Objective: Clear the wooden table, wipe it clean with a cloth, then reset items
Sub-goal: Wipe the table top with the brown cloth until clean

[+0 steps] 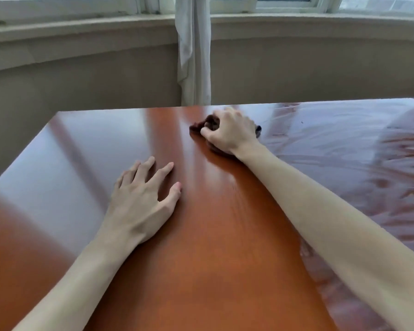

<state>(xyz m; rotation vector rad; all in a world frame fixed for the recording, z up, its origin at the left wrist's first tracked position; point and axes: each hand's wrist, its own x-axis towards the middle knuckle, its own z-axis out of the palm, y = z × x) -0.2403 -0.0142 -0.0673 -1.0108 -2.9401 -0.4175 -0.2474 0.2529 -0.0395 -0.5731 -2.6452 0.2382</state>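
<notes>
Head view.
Wooden table [201, 271]: glossy reddish-brown top; wet smears cover its right part.
Your right hand [230, 131]: far centre of the table, fingers curled round a bunched dark brown cloth [209, 124], pressing it to the wood. The cloth shows at the hand's left and far side, with a small bit showing at its right.
Your left hand [141, 201]: nearer and to the left, well apart from the cloth, fingers spread and lightly bent, fingertips on the tabletop, holding nothing.
White curtain [194, 48]: hanging beyond the far edge, before the window sill [81, 27].
</notes>
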